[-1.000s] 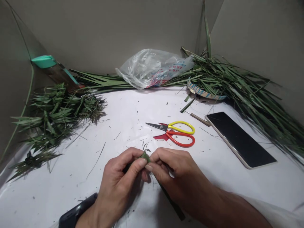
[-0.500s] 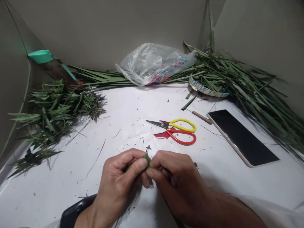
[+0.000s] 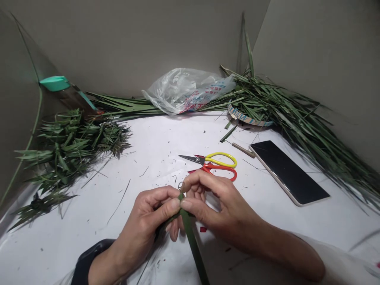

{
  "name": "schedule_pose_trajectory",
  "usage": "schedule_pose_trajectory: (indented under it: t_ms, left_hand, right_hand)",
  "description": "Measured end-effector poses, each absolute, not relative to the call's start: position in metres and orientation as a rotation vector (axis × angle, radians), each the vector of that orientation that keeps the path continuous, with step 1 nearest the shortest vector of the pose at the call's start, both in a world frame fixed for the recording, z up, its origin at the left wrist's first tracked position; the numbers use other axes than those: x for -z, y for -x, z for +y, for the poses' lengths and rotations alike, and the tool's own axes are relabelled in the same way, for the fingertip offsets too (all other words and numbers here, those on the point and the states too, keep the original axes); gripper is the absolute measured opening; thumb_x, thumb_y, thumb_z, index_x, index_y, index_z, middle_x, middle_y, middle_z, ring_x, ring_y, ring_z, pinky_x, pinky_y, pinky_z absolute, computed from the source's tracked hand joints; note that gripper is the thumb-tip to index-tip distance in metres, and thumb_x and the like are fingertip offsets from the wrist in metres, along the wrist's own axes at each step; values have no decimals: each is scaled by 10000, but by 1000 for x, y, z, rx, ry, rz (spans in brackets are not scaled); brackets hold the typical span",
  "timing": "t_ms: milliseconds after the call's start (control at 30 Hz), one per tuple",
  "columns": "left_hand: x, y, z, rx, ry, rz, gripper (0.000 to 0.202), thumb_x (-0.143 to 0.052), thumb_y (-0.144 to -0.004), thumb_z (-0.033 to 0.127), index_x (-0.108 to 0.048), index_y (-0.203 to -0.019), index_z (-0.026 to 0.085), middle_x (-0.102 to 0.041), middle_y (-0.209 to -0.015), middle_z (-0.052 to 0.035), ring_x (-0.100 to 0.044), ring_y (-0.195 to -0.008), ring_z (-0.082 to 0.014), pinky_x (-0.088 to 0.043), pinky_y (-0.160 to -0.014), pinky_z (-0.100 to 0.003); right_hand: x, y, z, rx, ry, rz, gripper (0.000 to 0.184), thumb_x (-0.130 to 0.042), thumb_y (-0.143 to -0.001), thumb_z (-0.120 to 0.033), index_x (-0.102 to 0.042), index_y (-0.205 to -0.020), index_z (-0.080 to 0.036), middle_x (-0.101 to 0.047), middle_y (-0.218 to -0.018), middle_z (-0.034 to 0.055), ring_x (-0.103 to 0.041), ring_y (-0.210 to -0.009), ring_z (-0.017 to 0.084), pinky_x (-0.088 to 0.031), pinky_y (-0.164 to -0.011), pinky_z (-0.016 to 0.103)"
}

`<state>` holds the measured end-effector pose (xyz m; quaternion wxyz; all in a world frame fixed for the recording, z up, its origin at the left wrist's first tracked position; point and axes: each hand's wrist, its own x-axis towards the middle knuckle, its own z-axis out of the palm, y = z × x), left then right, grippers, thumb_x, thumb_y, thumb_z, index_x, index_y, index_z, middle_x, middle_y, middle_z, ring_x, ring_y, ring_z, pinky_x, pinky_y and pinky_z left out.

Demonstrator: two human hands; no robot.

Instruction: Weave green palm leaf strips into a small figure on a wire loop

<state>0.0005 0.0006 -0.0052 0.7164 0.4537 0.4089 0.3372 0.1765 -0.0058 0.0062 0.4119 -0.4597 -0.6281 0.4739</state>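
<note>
Left hand: the left hand (image 3: 148, 219) is closed in a pinch on the leaf strip (image 3: 192, 243), thumb and forefinger pressed on its upper end.
Right hand: the right hand (image 3: 218, 208) is pinched on the same end, its fingertips met by the left's.
Leaf strip: held just above the white table (image 3: 89, 245), its free length trailing toward 6 o'clock.
Scissors: the scissors (image 3: 215, 164) are laid at 12 o'clock of the hands, near them.
Phone: a phone (image 3: 289, 172) is laid at 2 o'clock.
Leaf piles: cut leaves (image 3: 71, 146) are heaped at 10 o'clock, long fronds (image 3: 297, 118) at 1 o'clock.
</note>
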Motion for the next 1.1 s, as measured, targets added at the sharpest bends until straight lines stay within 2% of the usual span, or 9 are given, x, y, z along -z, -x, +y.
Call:
schedule_pose_trajectory:
  t_ms: [133, 300, 433, 600, 700, 800, 900, 1000, 1100]
  left_hand:
    - [4, -1, -1, -694, -1102, 907, 185, -667, -887, 319, -725, -792, 170, -634, -519, 13, -532, -465, -96, -407, -495, -197]
    - [6, -3, -7, -730, -1392, 1050, 192, -618, -905, 275, -708, -757, 192, -616, -521, 30, -557, -497, -111, -430, -532, -207]
    - [7, -4, -10, -821, -1623, 1123, 180, -617, -895, 238, -697, -741, 190, -632, -573, 24, -540, -519, -109, -408, -535, -207]
    - [8, -3, -3, -774, -1377, 1036, 214, -637, -899, 273, -682, -715, 173, -629, -540, 18, -561, -531, -111, -416, -560, -206]
    - [8, -2, 2, -763, -1249, 962, 222, -621, -917, 324, -660, -761, 171, -613, -521, 28, -535, -495, -96, -403, -527, -195]
    - [8, 0, 5, -799, -1139, 921, 179, -620, -928, 327, -624, -819, 185, -608, -553, 50, -501, -484, -68, -381, -508, -166]
    - [8, 1, 6, -828, -1063, 884, 127, -622, -933, 312, -584, -875, 205, -597, -570, 69, -478, -474, -56, -371, -495, -151]
    - [9, 2, 7, -810, -1011, 841, 152, -627, -929, 311, -575, -859, 187, -601, -561, 57, -466, -462, -52, -364, -487, -144]
    - [11, 2, 9, -792, -972, 803, 171, -608, -937, 295, -567, -823, 175, -583, -532, 52, -459, -456, -52, -368, -496, -140]
  right_hand:
    - [-7, -178, -4, -1303, 1126, -1542, 127, -587, -872, -247, -569, -759, -195, -537, -648, -56, -493, -593, 104, -401, -561, 231]
    - [2, -172, -8, -1142, 1222, -1548, 130, -573, -816, -174, -539, -693, -201, -500, -600, -60, -446, -561, 106, -351, -538, 245]
    - [11, -166, -8, -1134, 1255, -1487, 110, -550, -823, -192, -530, -716, -206, -518, -639, -49, -471, -606, 121, -366, -588, 267]
    - [8, -171, 1, -1344, 1203, -1452, 121, -548, -876, -247, -553, -764, -201, -548, -644, -50, -528, -607, 116, -411, -564, 237]
    - [0, -181, 6, -1377, 1164, -1517, 106, -558, -906, -277, -582, -841, -196, -594, -731, -37, -563, -697, 123, -432, -638, 241]
    - [-5, -189, 9, -1398, 1157, -1627, 61, -560, -894, -213, -604, -861, -187, -625, -800, -16, -576, -778, 140, -427, -703, 262]
    - [-2, -190, 7, -1498, 1115, -1707, 48, -547, -877, -168, -589, -863, -186, -633, -780, -15, -594, -734, 139, -448, -654, 252]
    - [3, -188, 4, -1602, 1037, -1742, 89, -454, -939, -195, -534, -901, -195, -632, -738, -18, -608, -631, 125, -477, -557, 227]
    - [4, -187, 2, -1538, 1016, -1806, 119, -419, -966, -201, -528, -918, -202, -620, -738, -21, -580, -613, 116, -459, -544, 219]
